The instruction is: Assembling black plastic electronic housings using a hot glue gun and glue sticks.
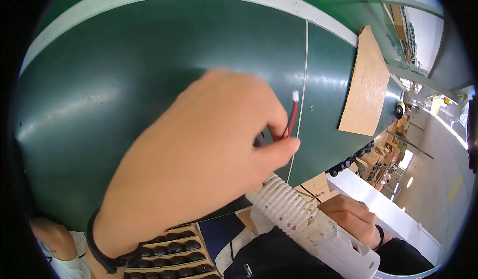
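My left hand (199, 164) pinches a red-and-black wire pair (290, 123) at frame centre; my right hand (354, 219) grips a white tool (318, 229) at lower right.

Detail: wire runs up from between thumb & fingers of the left hand, ending in a small white connector (295, 96) just above the fingertips, over the dark green table (99, 80). Left hand fills the middle of the frame, black wristband (102, 254) at lower left. Right hand is closed around the white tool w/ ribbed barrel, pointing up toward the left thumb. Tan board (366, 85) lies on the table at upper right. Cardboard tray of black parts (169, 256) sits along the bottom edge. Another person's arm (55, 239) shows at lower left.
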Available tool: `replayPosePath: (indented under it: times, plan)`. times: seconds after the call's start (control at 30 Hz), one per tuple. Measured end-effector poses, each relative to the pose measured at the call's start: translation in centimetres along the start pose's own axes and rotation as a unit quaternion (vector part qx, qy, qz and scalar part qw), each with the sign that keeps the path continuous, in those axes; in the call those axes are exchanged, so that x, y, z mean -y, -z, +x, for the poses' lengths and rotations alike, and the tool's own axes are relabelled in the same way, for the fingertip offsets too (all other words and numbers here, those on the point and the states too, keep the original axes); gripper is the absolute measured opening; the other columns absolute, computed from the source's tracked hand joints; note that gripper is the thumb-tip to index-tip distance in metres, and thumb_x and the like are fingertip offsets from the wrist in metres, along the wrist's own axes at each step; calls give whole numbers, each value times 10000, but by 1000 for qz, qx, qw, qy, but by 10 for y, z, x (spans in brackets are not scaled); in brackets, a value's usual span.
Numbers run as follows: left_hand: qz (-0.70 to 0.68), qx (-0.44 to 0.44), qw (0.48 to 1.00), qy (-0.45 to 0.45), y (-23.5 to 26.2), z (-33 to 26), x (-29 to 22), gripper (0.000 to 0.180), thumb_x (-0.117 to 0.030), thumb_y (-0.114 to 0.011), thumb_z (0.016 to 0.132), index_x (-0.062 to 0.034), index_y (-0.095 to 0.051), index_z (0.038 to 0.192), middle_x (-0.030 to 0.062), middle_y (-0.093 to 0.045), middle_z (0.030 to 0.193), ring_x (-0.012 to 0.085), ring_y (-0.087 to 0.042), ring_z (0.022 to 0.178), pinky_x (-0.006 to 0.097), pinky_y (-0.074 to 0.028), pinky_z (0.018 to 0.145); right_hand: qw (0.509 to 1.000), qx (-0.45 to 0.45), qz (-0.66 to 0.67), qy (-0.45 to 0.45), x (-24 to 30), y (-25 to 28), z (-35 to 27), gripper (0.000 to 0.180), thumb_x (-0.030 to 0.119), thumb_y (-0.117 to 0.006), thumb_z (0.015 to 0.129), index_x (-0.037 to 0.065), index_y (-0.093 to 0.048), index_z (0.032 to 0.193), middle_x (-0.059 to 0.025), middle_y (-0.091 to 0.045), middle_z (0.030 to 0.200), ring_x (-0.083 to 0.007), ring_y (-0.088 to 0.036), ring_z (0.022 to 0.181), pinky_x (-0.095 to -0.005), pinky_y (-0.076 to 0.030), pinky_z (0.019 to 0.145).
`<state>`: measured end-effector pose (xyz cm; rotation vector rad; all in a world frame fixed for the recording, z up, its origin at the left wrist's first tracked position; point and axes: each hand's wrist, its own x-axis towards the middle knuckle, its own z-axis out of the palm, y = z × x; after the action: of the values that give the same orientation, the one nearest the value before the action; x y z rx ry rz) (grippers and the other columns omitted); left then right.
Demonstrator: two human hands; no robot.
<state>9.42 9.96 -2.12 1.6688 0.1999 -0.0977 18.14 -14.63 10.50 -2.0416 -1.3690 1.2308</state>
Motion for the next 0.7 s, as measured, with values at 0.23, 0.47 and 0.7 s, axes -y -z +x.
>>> replayPosePath:
  times: [0.23, 0.47, 0.7]
  plan:
    - [-15, -43, 998, -44, 0, -4, -9, 202, -113, -761, 816, 53, -685, 730, 106, -604, 659, 182, -561, 624, 314, -432, 608, 998, -57, -30, 6, 2, -13, 3, 250, 34, -755, 734, -91, -653, 925, -186, -668, 863, -297, -687, 726, -361, -559, 607]
    - [-124, -72, 989, -23, 0, -7, -3, 244, -126, -750, 838, 46, -651, 698, 104, -588, 651, 187, -544, 591, 317, -418, 592, 997, -46, -63, -12, 9, -11, 3, 249, 46, -763, 734, -77, -658, 924, -173, -668, 859, -266, -671, 700, -342, -539, 568]
    - [-14, -200, 976, -82, -11, -16, -2, 194, -66, -758, 819, 38, -623, 726, 98, -601, 729, 182, -574, 630, 291, -445, 623, 997, -39, -61, -28, 7, -10, -1, 246, 126, -767, 762, -28, -655, 919, -131, -651, 831, -237, -643, 657, -326, -508, 544]
